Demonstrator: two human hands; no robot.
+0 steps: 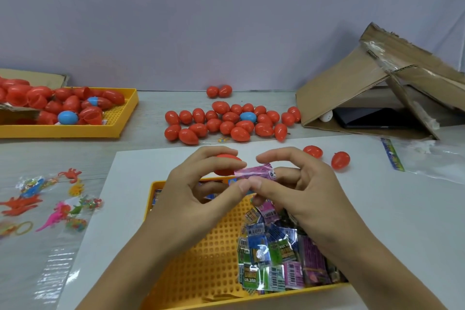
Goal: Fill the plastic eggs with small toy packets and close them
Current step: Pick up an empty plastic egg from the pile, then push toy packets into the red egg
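Where the frame cut off the yellow perforated plastic tray [120,123] of red egg halves at far left, its contents blurred together. The left hand [198,189] curled round a red plastic egg [227,165], mostly hidden behind its fingers. The right hand [299,189] pinched a pink toy packet [256,173] beside it, above the pale worktop [402,209] and lilac wall.

Two bare forearms, left hand [201,184] and right hand [302,189] ringless, sleeveless.
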